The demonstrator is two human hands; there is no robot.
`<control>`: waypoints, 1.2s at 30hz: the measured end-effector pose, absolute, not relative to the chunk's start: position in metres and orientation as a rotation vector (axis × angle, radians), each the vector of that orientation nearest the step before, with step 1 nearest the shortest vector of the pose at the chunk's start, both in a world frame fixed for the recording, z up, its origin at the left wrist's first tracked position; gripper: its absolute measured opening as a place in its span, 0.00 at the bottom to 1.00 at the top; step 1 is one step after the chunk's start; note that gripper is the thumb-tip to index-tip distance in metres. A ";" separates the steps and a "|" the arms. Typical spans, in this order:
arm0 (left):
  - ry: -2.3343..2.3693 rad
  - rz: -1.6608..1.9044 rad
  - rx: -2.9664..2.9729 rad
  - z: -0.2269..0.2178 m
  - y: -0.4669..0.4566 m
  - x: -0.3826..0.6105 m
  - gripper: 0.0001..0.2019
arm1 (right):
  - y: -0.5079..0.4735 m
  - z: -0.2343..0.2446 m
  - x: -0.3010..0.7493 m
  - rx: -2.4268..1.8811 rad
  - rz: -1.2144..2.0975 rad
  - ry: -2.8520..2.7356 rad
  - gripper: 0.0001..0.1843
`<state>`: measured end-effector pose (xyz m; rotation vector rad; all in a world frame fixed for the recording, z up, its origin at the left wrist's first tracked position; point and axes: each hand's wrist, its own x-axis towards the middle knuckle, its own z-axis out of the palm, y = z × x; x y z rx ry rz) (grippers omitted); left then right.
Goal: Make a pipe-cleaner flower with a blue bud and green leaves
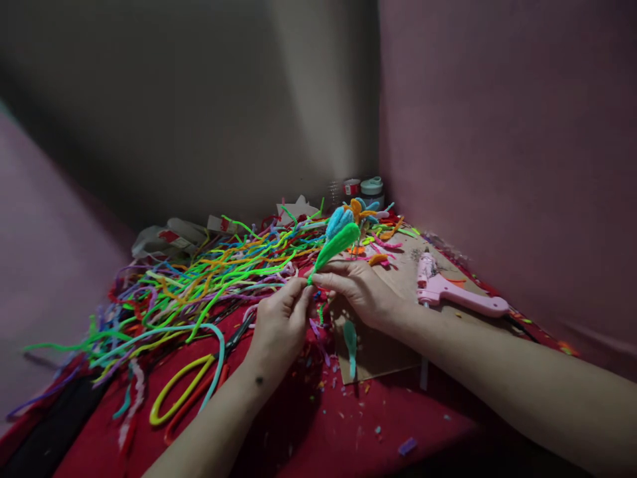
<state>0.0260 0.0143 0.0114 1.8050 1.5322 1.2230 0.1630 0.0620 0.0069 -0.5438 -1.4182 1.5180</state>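
Both hands meet over the middle of the table, holding a bright green pipe-cleaner leaf (339,247) whose rounded end points up and right. My left hand (281,315) pinches its narrow lower end between thumb and finger. Just above that grip, my right hand (358,289) is closed around the narrow part from the right side. Beneath my right hand, a teal leaf-shaped piece (350,345) lies on a sheet of cardboard (383,362). Scissors (182,392) with yellow and red handles lie left of my left wrist, their blades partly hidden.
A large tangle of colored pipe cleaners (223,259) covers the left and back. On the right, a pink glue gun (448,292) rests on the cardboard. Blue and orange flower shapes (355,211) stand near a lidded jar (372,189). Scraps litter the red cloth (398,411); walls rise behind.
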 end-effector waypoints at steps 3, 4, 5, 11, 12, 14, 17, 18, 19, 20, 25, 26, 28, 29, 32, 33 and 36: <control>1.292 1.187 1.400 0.019 0.015 0.026 0.08 | 0.061 0.012 0.164 -0.530 1.529 -1.448 0.11; 1.207 1.179 1.281 0.021 0.015 0.026 0.08 | 0.061 0.014 0.164 -0.516 1.537 -1.442 0.11; 1.128 1.177 1.182 0.023 0.015 0.026 0.08 | 0.061 0.015 0.164 -0.500 1.549 -1.435 0.10; 0.854 1.108 0.955 0.021 0.017 0.023 0.05 | 0.062 0.018 0.166 -0.451 1.530 -1.439 0.07; 0.828 1.095 0.937 0.021 0.017 0.022 0.05 | 0.062 0.018 0.166 -0.440 1.529 -1.434 0.06; 0.783 1.072 0.894 0.019 0.017 0.021 0.06 | 0.063 0.017 0.165 -0.403 1.544 -1.420 0.06; 0.704 1.046 0.839 0.018 0.018 0.018 0.06 | 0.065 0.014 0.164 -0.329 1.585 -1.404 0.06; 0.672 1.038 0.824 0.018 0.018 0.018 0.06 | 0.065 0.013 0.164 -0.310 1.602 -1.390 0.06; 0.640 1.031 0.812 0.017 0.018 0.017 0.05 | 0.065 0.012 0.164 -0.300 1.628 -1.370 0.05; 0.612 1.022 0.802 0.017 0.017 0.017 0.05 | 0.065 0.011 0.164 -0.299 1.661 -1.346 0.05; 0.530 1.010 0.740 0.015 0.015 0.020 0.06 | 0.064 0.007 0.164 -0.298 1.837 -1.224 0.06; 0.516 1.013 0.736 0.015 0.015 0.020 0.06 | 0.065 0.005 0.163 -0.275 1.854 -1.219 0.07; 0.483 1.009 0.744 0.014 0.014 0.021 0.06 | 0.068 0.002 0.162 -0.239 1.882 -1.226 0.07; 0.467 1.007 0.751 0.014 0.014 0.021 0.07 | 0.070 0.000 0.162 -0.229 1.891 -1.225 0.08; 0.440 0.983 0.765 0.012 0.014 0.020 0.07 | 0.072 -0.002 0.161 -0.232 1.899 -1.193 0.07; 0.446 0.973 0.772 0.012 0.014 0.019 0.07 | 0.072 -0.002 0.162 -0.241 1.896 -1.184 0.06; 0.516 0.960 0.829 0.012 0.016 0.019 0.05 | 0.070 0.002 0.163 -0.278 1.869 -1.212 0.03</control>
